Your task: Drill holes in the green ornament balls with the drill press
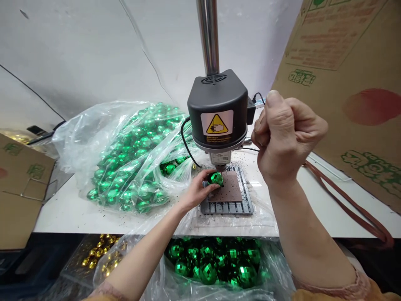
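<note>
A shiny green faceted ball [216, 179] is pinched between the thumb and fingers of my left hand [203, 186]. It sits under the chuck [222, 167] of a black bench drill press [218, 108], over a brown board on the grey slotted base [247, 196]. Whether the bit touches the ball is hidden. My right hand [283, 133] is closed in a fist, raised at the press's right side. A short silver part [247, 142] leads from the press towards this fist, which seems wrapped round the handle; the grip itself is hidden by the fingers.
Clear plastic bags with many green balls [134, 154] lie left of the press. Below the table edge sit more green balls [208, 269] and gold balls [97, 253]. Cardboard boxes [354, 138] stand on both sides. A brown strap [347, 205] lies right; dark shavings surround the base.
</note>
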`<state>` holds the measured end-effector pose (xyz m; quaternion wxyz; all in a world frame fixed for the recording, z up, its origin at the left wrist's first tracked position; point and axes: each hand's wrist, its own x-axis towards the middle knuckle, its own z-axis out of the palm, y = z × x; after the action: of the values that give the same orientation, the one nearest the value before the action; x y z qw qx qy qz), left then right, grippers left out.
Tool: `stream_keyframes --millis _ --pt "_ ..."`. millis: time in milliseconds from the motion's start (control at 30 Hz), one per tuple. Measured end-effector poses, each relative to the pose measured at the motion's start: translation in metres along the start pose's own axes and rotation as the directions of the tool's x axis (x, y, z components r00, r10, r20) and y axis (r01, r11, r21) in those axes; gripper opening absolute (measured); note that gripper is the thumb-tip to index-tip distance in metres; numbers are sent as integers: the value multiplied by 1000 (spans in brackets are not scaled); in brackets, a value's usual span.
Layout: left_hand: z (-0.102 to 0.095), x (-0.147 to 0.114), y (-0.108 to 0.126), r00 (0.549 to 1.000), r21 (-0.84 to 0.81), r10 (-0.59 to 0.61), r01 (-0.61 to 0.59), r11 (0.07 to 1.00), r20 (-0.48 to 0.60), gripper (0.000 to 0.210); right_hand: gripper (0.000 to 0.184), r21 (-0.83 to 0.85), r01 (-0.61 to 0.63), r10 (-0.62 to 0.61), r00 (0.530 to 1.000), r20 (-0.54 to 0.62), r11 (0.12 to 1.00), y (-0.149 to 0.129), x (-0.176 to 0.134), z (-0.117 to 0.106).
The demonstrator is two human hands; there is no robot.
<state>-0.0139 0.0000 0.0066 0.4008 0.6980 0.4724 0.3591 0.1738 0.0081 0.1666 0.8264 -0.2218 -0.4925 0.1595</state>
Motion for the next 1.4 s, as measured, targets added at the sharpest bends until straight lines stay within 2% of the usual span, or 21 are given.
stream_keyframes --millis 167,300,433,567,667,733,867,1033,1133,1267,1400 --pt "2 4 0 991 115 131 -132 985 21 42 45 -25 -9 10 1000 17 1000 0 0 -1" --pt "11 4 -5 992 171 114 -104 980 -50 48 44 -47 -11 13 1000 24 999 0 -1 -1" --pt "27 1 -8 994 33 64 -61 998 -89 51 44 -56 -8 10 999 32 998 0 -1 -2" --pt "35 -3 -13 995 -61 56 -62 996 -87 57 42 -123 81 -71 994 81 989 1 -2 -4" --pt "35 -4 -17 994 -73 64 -70 995 -84 58 42 -173 118 -100 989 109 978 1 -2 -5" --pt "35 -4 -20 994 -79 66 -72 994 -82 59 43 -170 98 -81 991 104 980 0 -2 -5" --pt "35 -5 -23 995 -93 51 -59 994 -86 59 44 -101 56 -54 998 28 993 0 -6 -5" --pt "37 -4 -25 995 -110 37 -47 993 -93 59 47 -53 137 -141 986 -90 989 3 -21 -7" --pt "38 -4 -25 995 -121 45 -55 991 -86 58 50 -47 167 -171 978 -120 985 5 -30 -8" --pt "38 -5 -23 994 -123 60 -71 990 -86 58 52 -31 217 -219 969 -113 976 8 -36 -11" --pt "37 -5 -22 993 -105 67 -77 991 -92 57 49 -4 235 -235 971 -38 972 10 -39 -17"
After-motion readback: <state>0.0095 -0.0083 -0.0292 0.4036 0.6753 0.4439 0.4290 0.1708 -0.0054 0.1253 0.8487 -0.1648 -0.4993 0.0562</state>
